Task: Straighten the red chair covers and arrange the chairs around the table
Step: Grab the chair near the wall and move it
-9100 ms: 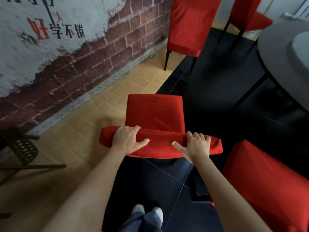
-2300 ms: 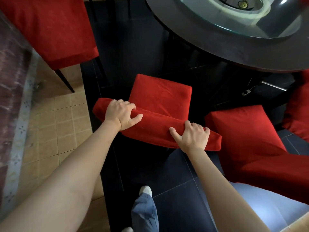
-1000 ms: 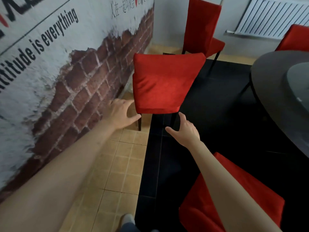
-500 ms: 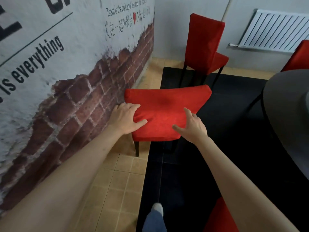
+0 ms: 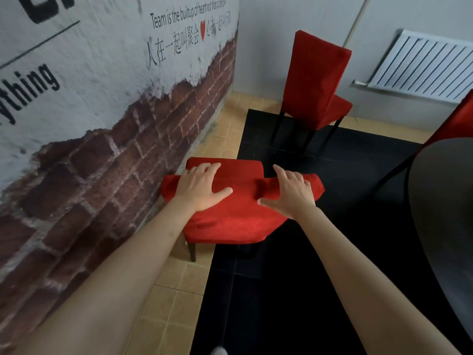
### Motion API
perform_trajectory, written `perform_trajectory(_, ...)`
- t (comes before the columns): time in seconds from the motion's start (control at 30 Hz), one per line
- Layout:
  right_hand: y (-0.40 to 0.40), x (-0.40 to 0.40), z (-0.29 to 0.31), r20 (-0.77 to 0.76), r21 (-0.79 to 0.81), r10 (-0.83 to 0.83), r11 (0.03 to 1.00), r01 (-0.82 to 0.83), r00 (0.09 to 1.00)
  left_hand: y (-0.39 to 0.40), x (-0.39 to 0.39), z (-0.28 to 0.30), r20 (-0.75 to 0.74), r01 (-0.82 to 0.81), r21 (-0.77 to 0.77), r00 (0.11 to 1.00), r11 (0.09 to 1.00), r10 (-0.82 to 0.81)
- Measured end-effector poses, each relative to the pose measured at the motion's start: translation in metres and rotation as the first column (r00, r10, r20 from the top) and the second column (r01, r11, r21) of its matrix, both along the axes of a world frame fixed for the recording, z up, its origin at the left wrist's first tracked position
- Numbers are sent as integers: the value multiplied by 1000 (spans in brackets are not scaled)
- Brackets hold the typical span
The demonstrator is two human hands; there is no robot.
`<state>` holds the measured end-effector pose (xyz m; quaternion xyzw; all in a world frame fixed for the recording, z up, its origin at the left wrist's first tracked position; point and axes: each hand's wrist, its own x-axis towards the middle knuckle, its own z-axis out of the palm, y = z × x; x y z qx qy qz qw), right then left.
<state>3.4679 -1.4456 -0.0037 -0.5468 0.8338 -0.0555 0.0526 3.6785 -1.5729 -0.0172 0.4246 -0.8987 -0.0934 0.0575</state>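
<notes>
A red-covered chair [image 5: 230,221] stands close to the brick wall, with its back toward me. My left hand [image 5: 202,187] grips the left part of the backrest's top edge, fingers over the top and thumb on the near face. My right hand [image 5: 290,192] grips the right part the same way. The cover bunches slightly between my hands. A second red-covered chair [image 5: 314,80] stands upright farther back on the black floor. The dark round table [image 5: 440,201] fills the right edge.
The painted brick wall [image 5: 102,149] runs along the left, right beside the near chair. Part of a third red chair [image 5: 460,119] shows behind the table. A white radiator [image 5: 422,67] hangs on the far wall. Tan tiles border the black floor [image 5: 294,290].
I let go of the earlier chair by the table and turned to the one by the wall. Both hands have moved up from its back face and now grip its top edge.
</notes>
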Motion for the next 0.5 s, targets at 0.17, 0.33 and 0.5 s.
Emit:
perform_trajectory(0.17, -20, -22, -5, -13, 134, 25, 991, -23, 1000, -14, -3, -15, 69, 12, 0, 998, 1000, -12)
perform_trajectory(0.33, -20, -28, -13, -60, 178, 44, 984, -32, 997, -17, -1, -21, 44, 20, -97, 999, 995, -16)
perform_trajectory(0.5, -13, -19, -18, -123, 172, 38, 985, -16, 992, -15, 4, -24, -2, 24, -129, 1000, 991, -24)
